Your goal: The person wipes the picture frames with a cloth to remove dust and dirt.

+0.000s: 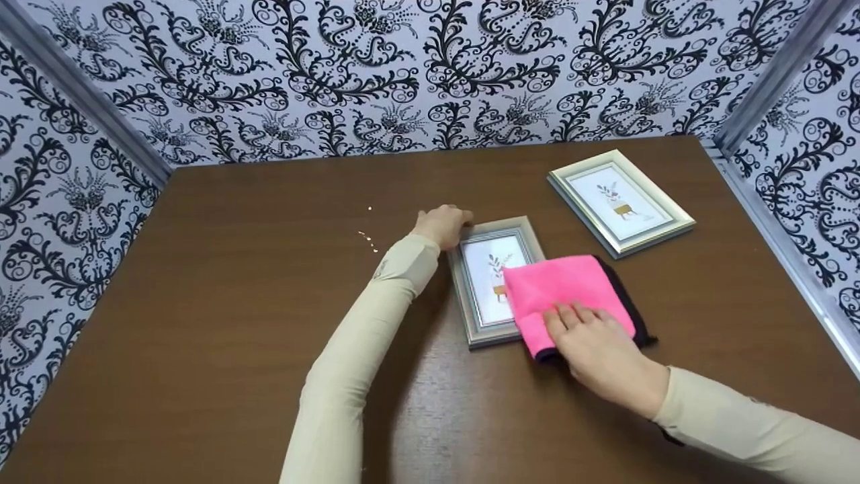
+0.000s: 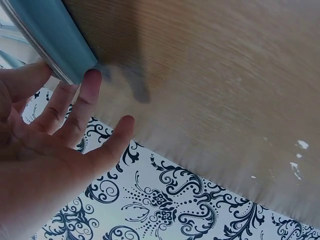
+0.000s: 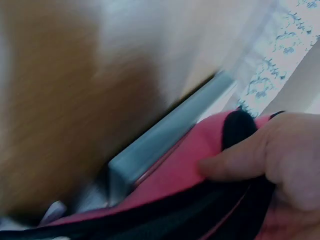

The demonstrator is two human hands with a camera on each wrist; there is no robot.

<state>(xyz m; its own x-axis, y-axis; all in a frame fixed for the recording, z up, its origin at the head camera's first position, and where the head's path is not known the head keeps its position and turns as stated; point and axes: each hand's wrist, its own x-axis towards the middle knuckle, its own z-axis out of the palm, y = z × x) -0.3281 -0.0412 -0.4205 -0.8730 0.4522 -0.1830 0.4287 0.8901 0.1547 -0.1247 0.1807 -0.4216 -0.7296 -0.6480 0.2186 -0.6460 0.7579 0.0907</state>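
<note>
A picture frame point(image 1: 480, 272) with a plant print lies tilted slightly on the brown table. My left hand point(image 1: 441, 226) holds it at its far left corner; in the left wrist view the thumb and fingertips meet the blue-grey side of the frame point(image 2: 57, 37). A folded pink cloth point(image 1: 568, 279) with black edging covers the frame's lower right part. On that cloth rests my right hand point(image 1: 605, 349), fingers spread over it in the head view. The right wrist view has the thumb point(image 3: 230, 165) gripping the cloth point(image 3: 175, 175) by its black edge.
A second picture frame point(image 1: 621, 198), with a pale gold border, lies at the back right of the table point(image 1: 235, 302). Small white flecks point(image 1: 368, 238) mark the tabletop left of my left hand. Patterned walls point(image 1: 376, 74) enclose the back and sides.
</note>
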